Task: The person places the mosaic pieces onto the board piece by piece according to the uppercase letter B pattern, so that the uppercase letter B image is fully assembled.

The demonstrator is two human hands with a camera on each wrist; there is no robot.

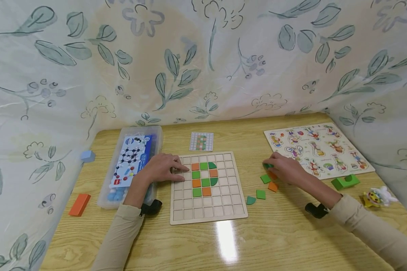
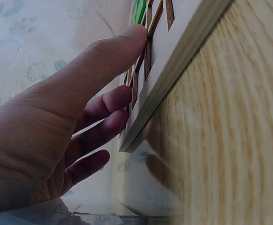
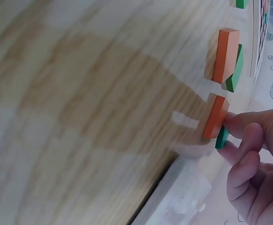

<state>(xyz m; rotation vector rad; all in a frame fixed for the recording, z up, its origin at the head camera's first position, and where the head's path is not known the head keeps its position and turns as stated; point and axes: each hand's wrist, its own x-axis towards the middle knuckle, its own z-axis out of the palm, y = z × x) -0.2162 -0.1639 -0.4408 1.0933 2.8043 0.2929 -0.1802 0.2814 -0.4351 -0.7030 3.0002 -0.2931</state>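
A square wooden grid board (image 1: pixel 208 219) lies on the table, with green and orange tiles set in some of its cells. My left hand (image 1: pixel 162 167) rests at the board's left edge, thumb and fingertips touching its surface, fingers relaxed. Off the board's right side, my right hand (image 1: pixel 287 169) pinches a dark green rounded tile (image 3: pixel 222 138) between thumb and fingertips. An orange square tile (image 3: pixel 216 117) sits right beside that thumb. Toward the board lie a green square tile (image 1: pixel 265 178), another orange tile (image 1: pixel 273 186), a further green square (image 1: pixel 260 194) and a dark green quarter-round tile (image 1: pixel 251 200).
Behind the board lies a pattern card (image 1: pixel 201 142). A plastic box (image 1: pixel 103 201) stands left, near an orange block (image 1: pixel 79 205) and a blue block (image 1: pixel 87 156). On the right are a picture puzzle board (image 1: pixel 305 145), a green notched block (image 1: pixel 345 182) and a small toy figure (image 1: pixel 373 198).
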